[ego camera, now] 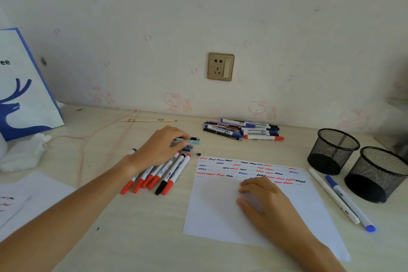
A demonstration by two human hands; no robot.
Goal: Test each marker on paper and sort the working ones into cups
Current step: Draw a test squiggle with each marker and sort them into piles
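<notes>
My left hand (160, 147) reaches over a pile of red- and black-capped markers (164, 175) and its fingertips pinch a pale marker with a black end (192, 139) at the pile's far side. My right hand (263, 202) rests on the white test paper (212, 210), fingers loosely curled and holding nothing. The paper's top carries rows of red, blue and black squiggles (249, 169). Two black mesh cups (333, 150) (375, 174) stand at the right. A second heap of blue, black and purple markers (241, 129) lies by the wall.
A blue-capped marker (351, 203) and a white pen (331, 194) lie between paper and cups. A small black cap (198, 154) sits near the paper's corner. A blue-and-white paper bag (24, 86) stands far left, with more sheets (19, 199) and a pink cord (92, 137).
</notes>
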